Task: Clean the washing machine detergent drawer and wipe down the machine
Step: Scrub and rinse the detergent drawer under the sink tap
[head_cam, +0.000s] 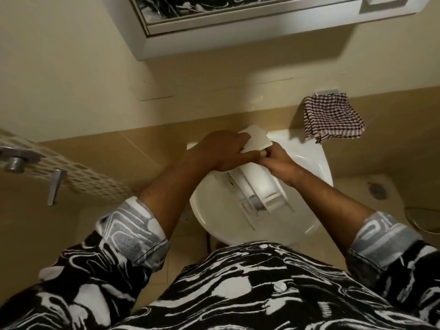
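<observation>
drawer over sink, both hands on its far end: slip and breakage risk

nearest, below the hands, the white sink point(317, 163) sits under the detergent drawer point(258, 186), which slopes up out of the bowl to the hands. the left hand point(221, 151) curls round the drawer's far end by its front panel. the right hand point(278, 164), touching the left, pinches the drawer's edge. judged risks: smooth plastic could slip from that small pinch and knock against the bowl, and forcing an insert could snap a clip. beyond the right hand, a checked cloth point(333, 120) hangs on the wall.
</observation>
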